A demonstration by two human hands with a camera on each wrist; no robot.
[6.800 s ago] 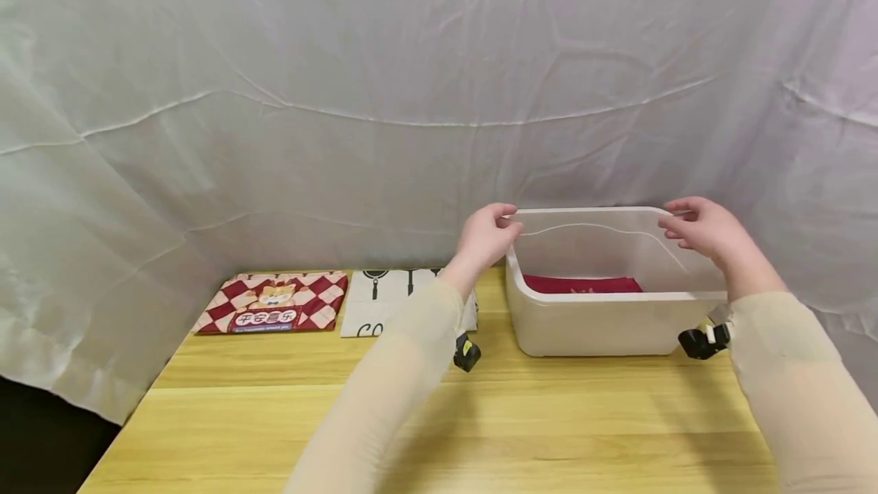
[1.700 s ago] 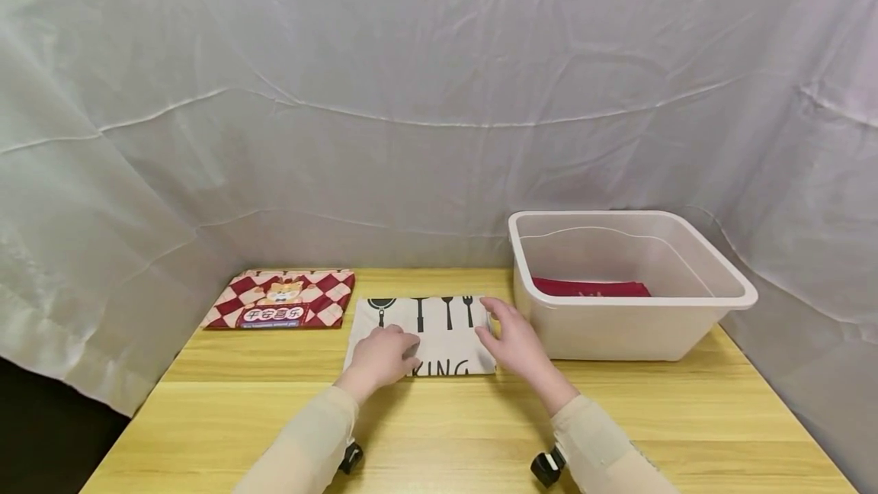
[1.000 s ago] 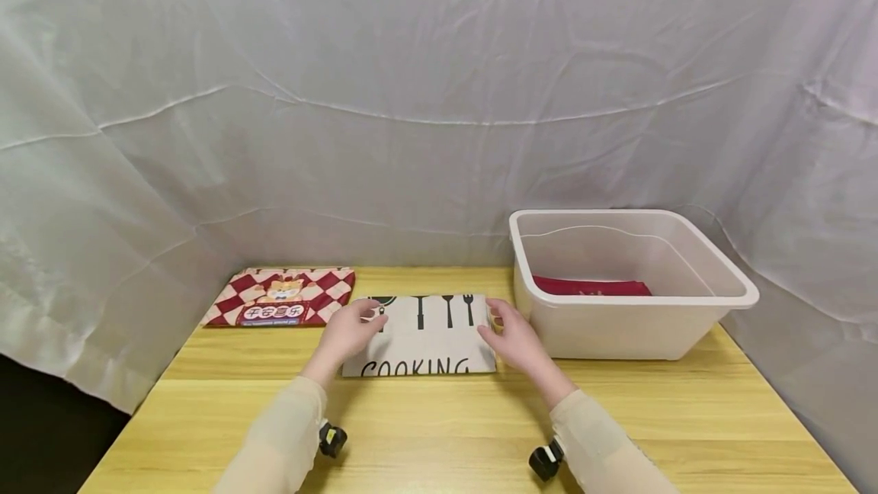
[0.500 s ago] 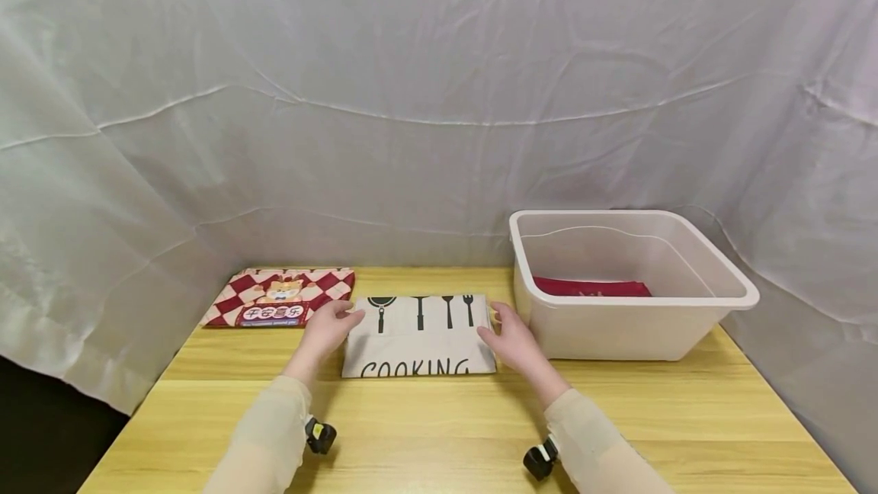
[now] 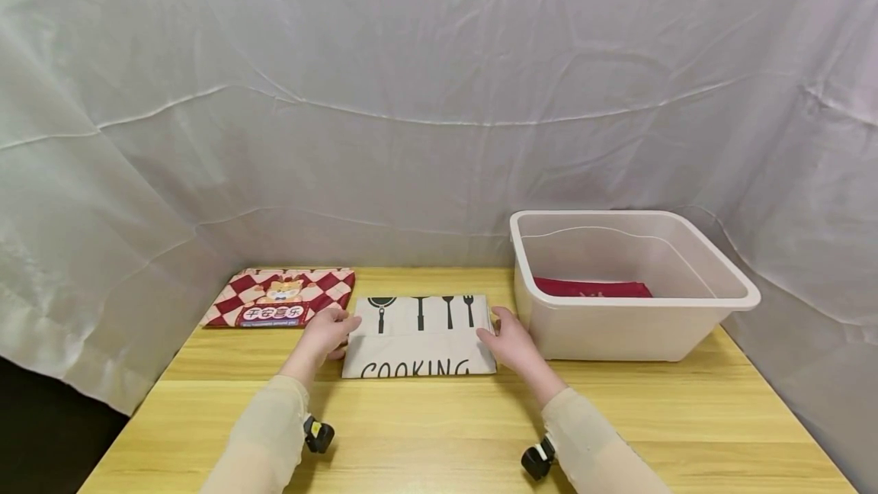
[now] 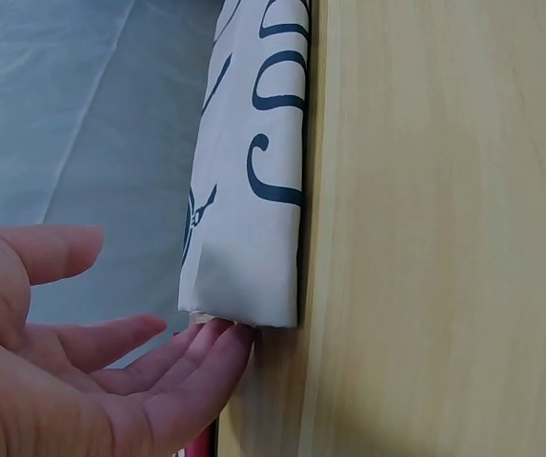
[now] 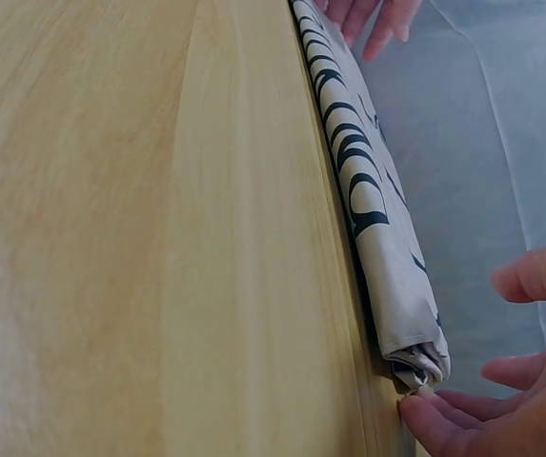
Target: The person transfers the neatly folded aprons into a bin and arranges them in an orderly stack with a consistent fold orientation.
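A folded white cloth (image 5: 420, 335) printed with black utensils and the word COOKING lies flat on the wooden table (image 5: 453, 433). My left hand (image 5: 328, 330) sits at its left edge, fingers straight, fingertips touching the cloth's underside edge (image 6: 239, 233). My right hand (image 5: 508, 340) sits at the cloth's right edge (image 7: 387, 276) with fingertips (image 7: 434, 419) at the fold. Neither hand grips the cloth. A white plastic tub (image 5: 631, 326) stands to the right with a folded red cloth (image 5: 591, 287) inside.
A folded red-and-white checked cloth (image 5: 280, 299) with a cartoon print lies at the back left of the table. A white fabric backdrop (image 5: 411, 97) hangs round the table on three sides. Small black cameras sit under both wrists.
Both hands left the tub's rim and came down to the COOKING cloth. The left hand slid from on top of the cloth out to its left edge. The right hand barely moved.
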